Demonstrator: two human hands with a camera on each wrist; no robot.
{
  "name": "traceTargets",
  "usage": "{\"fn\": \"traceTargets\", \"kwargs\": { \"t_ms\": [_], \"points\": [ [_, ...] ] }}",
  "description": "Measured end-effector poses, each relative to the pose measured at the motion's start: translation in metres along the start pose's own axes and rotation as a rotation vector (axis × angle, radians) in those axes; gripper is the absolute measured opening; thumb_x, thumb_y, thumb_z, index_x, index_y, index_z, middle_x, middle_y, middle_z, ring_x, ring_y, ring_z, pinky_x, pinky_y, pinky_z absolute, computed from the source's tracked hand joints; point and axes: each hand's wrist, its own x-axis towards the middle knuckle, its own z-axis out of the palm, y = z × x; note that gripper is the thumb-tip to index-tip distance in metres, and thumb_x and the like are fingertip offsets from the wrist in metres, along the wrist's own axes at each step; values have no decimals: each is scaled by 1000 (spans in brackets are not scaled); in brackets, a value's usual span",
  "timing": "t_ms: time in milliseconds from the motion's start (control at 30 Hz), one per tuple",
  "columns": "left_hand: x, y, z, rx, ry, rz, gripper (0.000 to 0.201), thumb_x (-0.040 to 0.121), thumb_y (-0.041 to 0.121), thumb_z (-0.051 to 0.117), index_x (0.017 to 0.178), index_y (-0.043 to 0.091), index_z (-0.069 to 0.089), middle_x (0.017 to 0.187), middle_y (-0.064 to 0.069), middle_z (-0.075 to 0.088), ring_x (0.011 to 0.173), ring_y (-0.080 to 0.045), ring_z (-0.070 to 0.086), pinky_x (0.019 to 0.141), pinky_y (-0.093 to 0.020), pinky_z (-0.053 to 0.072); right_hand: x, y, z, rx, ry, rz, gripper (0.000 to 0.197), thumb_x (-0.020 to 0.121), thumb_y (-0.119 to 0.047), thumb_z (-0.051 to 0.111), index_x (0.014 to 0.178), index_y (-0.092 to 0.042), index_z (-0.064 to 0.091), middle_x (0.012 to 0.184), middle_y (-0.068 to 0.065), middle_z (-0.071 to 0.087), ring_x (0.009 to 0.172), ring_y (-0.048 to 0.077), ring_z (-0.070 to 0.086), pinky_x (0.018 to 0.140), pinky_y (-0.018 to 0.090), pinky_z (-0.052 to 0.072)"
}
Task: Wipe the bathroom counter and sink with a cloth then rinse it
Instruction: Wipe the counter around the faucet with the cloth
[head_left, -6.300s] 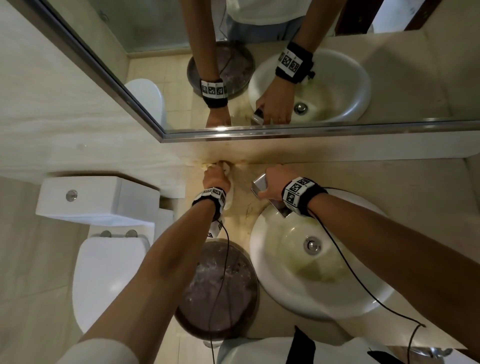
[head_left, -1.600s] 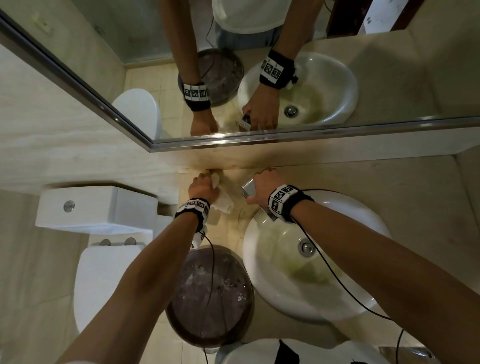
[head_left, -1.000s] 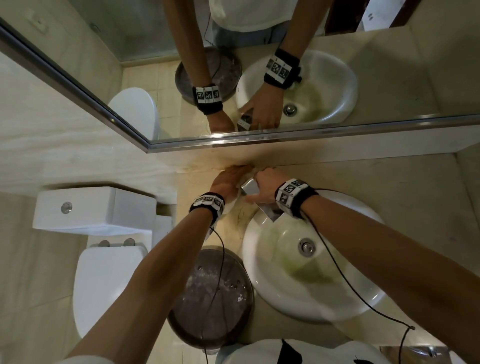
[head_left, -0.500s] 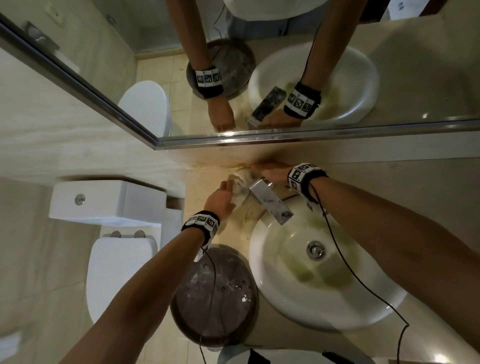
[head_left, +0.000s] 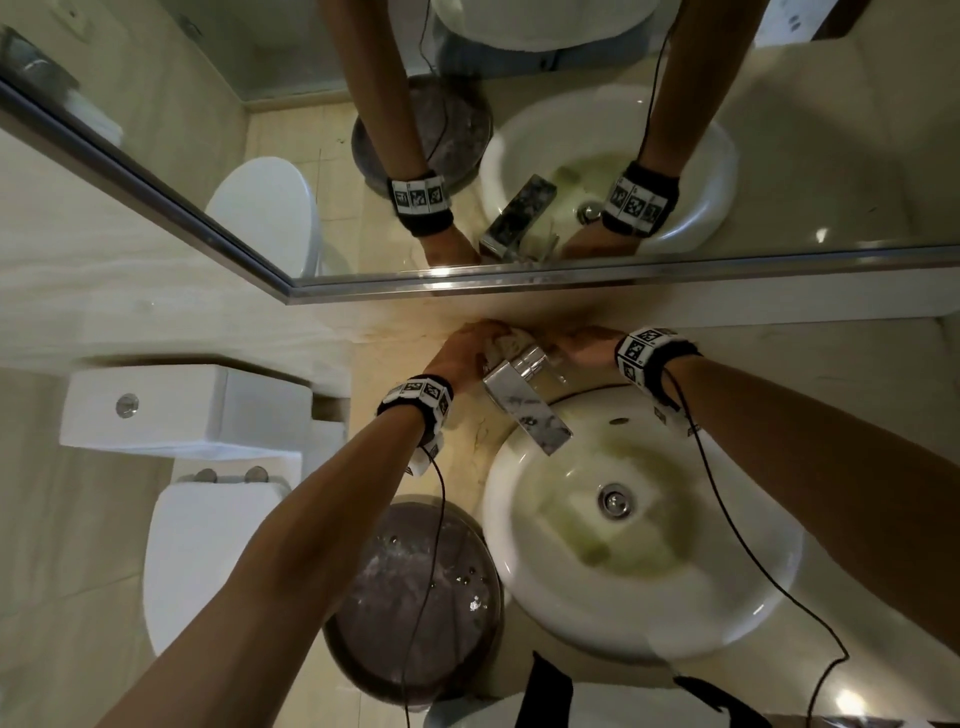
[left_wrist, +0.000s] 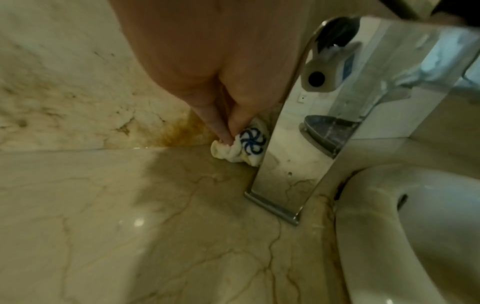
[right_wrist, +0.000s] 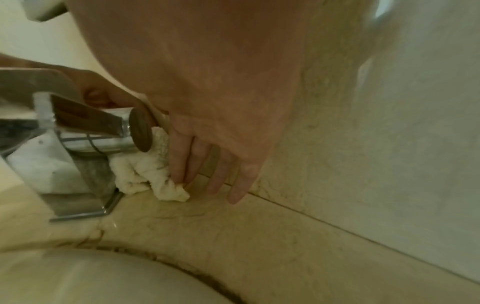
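Observation:
A crumpled white cloth (head_left: 506, 340) with a blue pattern (left_wrist: 250, 144) lies on the beige marble counter (left_wrist: 155, 226), squeezed between the chrome faucet (head_left: 524, 405) and the back wall. My left hand (left_wrist: 226, 137) pinches it from the left side of the faucet (left_wrist: 298, 144). My right hand (right_wrist: 207, 185) reaches in from the right, its straight fingers (right_wrist: 182, 164) pressing on the cloth (right_wrist: 145, 172). In the head view both hands (head_left: 467, 353) (head_left: 576, 345) meet behind the faucet. The white round sink (head_left: 639, 519), yellow-stained inside, sits in front.
A brown stain (left_wrist: 179, 131) marks the wall-counter joint left of the cloth. The mirror (head_left: 779, 156) hangs just above the hands. A toilet (head_left: 208, 545) and a round dark bin (head_left: 415, 597) stand to the left below the counter edge.
My right hand has let go of the faucet and gone behind it to the cloth. The left hand has pushed the cloth rightward along the wall to behind the faucet.

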Motion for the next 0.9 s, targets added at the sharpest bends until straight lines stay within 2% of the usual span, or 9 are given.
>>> {"fn": "traceTargets", "kwargs": {
  "t_ms": [133,200,300,367,533,600,700,800,900],
  "points": [
    [-12,-8,4,29,24,65,39,99,33,52,137,42,53,147,7,46,132,-18,45,108,-28,35,-23,-4,0,33,96,-177,50,107,-49,29,149,-27,46,156,1,42,140,24,41,111,33,29],
    [-24,-16,9,66,111,74,46,100,17,47,141,38,50,149,5,45,133,-16,44,111,-27,33,-25,-11,4,96,61,-270,43,107,-44,34,146,-33,49,146,-11,48,132,16,46,105,27,29],
    [-42,-30,13,71,277,30,57,93,-11,43,139,21,54,144,-2,52,129,-18,51,109,-23,38,-18,-25,15,276,-22,-240,45,99,-65,39,118,-36,67,117,-13,63,102,10,59,91,30,35],
    [-48,-38,17,62,236,-27,45,96,-7,44,130,18,61,135,-3,60,121,-20,58,101,-20,42,-6,-24,23,396,-27,-182,51,101,-65,31,109,-35,71,114,-5,68,106,18,60,86,33,35],
    [-44,-26,15,83,12,9,51,97,-6,41,140,18,54,151,-7,45,137,-25,44,109,-19,27,-7,-22,17,354,15,-106,64,108,-48,10,135,-24,62,130,0,60,117,20,51,95,31,29],
    [-37,-12,9,160,-12,53,43,103,10,42,141,27,54,144,0,51,130,-20,48,106,-23,30,-9,-14,14,269,48,-54,63,106,-51,13,139,-18,55,133,4,55,121,23,50,100,34,32],
    [-21,-3,3,370,-82,124,36,99,56,37,131,50,52,136,10,57,120,-19,55,93,-32,40,-1,11,15,98,77,-40,79,89,-72,14,145,-25,45,151,2,46,135,27,44,115,46,29],
    [-13,1,-1,458,-118,167,39,93,69,37,124,54,55,138,14,53,121,-16,50,91,-30,35,-1,31,10,-86,55,-104,48,92,-54,36,113,-20,62,115,1,64,104,28,60,98,46,48],
    [-18,7,-1,398,-78,164,35,97,35,51,129,50,52,141,11,52,124,-17,51,97,-32,41,-12,49,4,-294,51,-69,23,79,-40,50,90,-21,54,96,5,65,80,27,63,80,41,56]
  ]
}}
